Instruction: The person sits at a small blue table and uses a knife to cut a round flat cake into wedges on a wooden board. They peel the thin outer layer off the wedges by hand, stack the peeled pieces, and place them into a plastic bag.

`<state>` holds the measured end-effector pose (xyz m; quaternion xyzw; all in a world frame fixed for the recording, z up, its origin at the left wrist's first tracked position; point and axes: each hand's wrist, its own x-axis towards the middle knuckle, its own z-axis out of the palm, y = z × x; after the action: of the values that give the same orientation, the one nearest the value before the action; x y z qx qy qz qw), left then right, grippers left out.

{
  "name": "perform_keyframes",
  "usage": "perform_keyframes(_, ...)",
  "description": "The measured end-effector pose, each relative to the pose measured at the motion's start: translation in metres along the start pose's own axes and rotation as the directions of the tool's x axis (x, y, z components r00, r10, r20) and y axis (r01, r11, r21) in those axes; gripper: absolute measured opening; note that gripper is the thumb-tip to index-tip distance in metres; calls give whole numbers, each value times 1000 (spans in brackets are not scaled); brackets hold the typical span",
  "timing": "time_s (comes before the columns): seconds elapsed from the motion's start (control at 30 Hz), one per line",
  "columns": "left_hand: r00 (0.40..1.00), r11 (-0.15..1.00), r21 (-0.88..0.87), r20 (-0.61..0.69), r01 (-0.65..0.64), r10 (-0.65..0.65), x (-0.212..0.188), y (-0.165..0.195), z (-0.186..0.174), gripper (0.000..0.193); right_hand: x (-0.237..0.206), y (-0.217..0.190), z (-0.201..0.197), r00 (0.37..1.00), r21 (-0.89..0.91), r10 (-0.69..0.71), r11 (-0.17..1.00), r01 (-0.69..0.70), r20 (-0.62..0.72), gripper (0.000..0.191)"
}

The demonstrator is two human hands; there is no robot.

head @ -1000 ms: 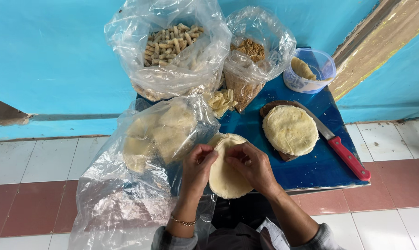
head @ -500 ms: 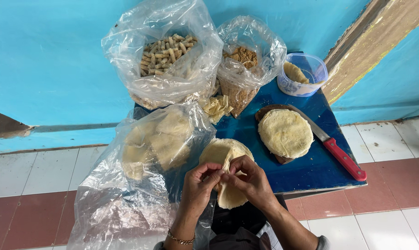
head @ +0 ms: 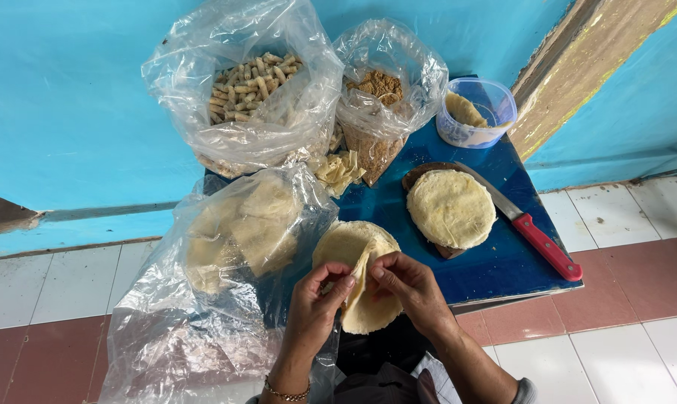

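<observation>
A stack of pale round dough sheets point(head: 351, 243) lies at the near edge of a blue table point(head: 503, 262). My left hand point(head: 316, 299) and my right hand point(head: 407, 288) both pinch the top sheet near its middle and lift a fold of it off the stack. A bracelet sits on my left wrist. A second round sheet point(head: 451, 208) rests flat on a dark wooden board to the right.
A red-handled knife point(head: 529, 228) lies beside the board. Behind are a clear bag of small rolls point(head: 252, 78), a bag of brown crumbs point(head: 380, 90), a plastic tub point(head: 475, 112) and scraps of dough point(head: 337, 170). A large bag of sheets point(head: 234, 232) sits left.
My hands have come together over the sheet's middle and peeled its top layer up into a fold. The view has shifted slightly.
</observation>
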<state>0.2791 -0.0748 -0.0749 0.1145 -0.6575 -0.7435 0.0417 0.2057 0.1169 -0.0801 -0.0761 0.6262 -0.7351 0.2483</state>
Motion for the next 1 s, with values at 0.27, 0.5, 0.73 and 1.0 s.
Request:
perform_keyframes(0.27, 999, 989, -146, -47, -7, 0, 28, -5, -1, 32, 14, -10, -10, 948, -279, -316, 914, 295, -33, 18)
perform_keyframes(0.5, 998, 995, 76, 10, 58, -59, 41, 12, 2, 29, 11, -41, -14, 899, -659, -418, 714, 235, -132, 21)
perform_keyframes(0.73, 997, 977, -208, 43, -53, 63, 52, -6, -1, 21, 10, -53, -11, 928, -694, -360, 644, 323, 98, 44)
perform_keyframes(1.0, 997, 997, -39, 13, -72, 72, 49, 3, -6, 25, 13, -35, -20, 960, -572, -278, 789, 226, -5, 38)
